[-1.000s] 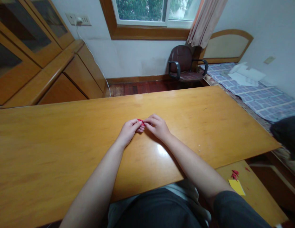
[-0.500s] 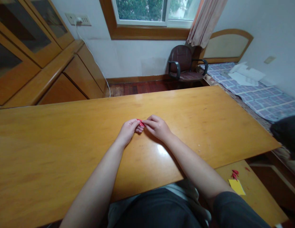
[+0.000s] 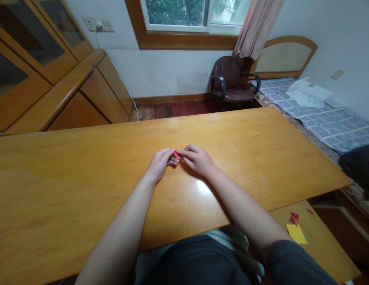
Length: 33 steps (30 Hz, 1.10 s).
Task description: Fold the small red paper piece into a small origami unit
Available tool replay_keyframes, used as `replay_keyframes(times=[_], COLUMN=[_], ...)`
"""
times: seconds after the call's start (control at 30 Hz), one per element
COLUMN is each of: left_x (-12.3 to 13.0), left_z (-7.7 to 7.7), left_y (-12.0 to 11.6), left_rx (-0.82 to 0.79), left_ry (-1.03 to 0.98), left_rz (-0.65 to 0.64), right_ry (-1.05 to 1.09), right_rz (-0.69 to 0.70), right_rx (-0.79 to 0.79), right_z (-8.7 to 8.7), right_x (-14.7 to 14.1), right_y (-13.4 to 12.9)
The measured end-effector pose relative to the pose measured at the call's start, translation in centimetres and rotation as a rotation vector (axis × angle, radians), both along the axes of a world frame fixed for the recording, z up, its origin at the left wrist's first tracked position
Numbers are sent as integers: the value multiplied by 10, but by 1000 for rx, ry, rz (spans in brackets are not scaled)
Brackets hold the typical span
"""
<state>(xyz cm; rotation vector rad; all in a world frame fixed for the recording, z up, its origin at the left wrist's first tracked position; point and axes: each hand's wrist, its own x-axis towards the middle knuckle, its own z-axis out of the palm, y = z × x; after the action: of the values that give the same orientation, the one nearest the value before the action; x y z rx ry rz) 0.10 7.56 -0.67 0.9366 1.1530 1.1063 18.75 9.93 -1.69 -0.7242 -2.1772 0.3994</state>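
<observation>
A small piece of folded red paper [image 3: 176,154] is pinched between my two hands, above the middle of the wooden table [image 3: 92,178]. My left hand [image 3: 162,161] is closed on its left side, thumb on top and fingers curled beneath. From the right, my right hand [image 3: 197,158] grips the other end between thumb and forefinger. Fingers cover much of the paper, so its full folded shape cannot be made out.
Lower right, a smaller wooden surface [image 3: 324,241] holds several red folded paper pieces [image 3: 294,217] and a yellow square of paper [image 3: 296,234]. Beyond the table stand a brown armchair [image 3: 228,79], a bed [image 3: 324,114] with white papers, and a wooden cabinet [image 3: 92,95] at left.
Both hands hold nearly the same place and grip. The red paper shows only a very slight shift between the fingers.
</observation>
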Motion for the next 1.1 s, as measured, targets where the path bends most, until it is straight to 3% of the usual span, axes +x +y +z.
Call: replay_keyframes(times=[0.53, 0.77, 0.93, 1.1], left_x=[1, 2, 2, 1], left_z=[1, 0, -1, 1], left_y=[0, -1, 0, -3], left_rx=[18, 61, 43, 72], left_ry=[46, 18, 19, 117], left_rz=[-6, 10, 30, -56], right_ry=[121, 181, 397, 605], right_rz=[-17, -33, -79, -56], right_rx=[-125, -341, -555, -722], right_z=[6, 3, -4, -6], right_x=[-3, -6, -5, -3], right_y=[-3, 0, 7, 11])
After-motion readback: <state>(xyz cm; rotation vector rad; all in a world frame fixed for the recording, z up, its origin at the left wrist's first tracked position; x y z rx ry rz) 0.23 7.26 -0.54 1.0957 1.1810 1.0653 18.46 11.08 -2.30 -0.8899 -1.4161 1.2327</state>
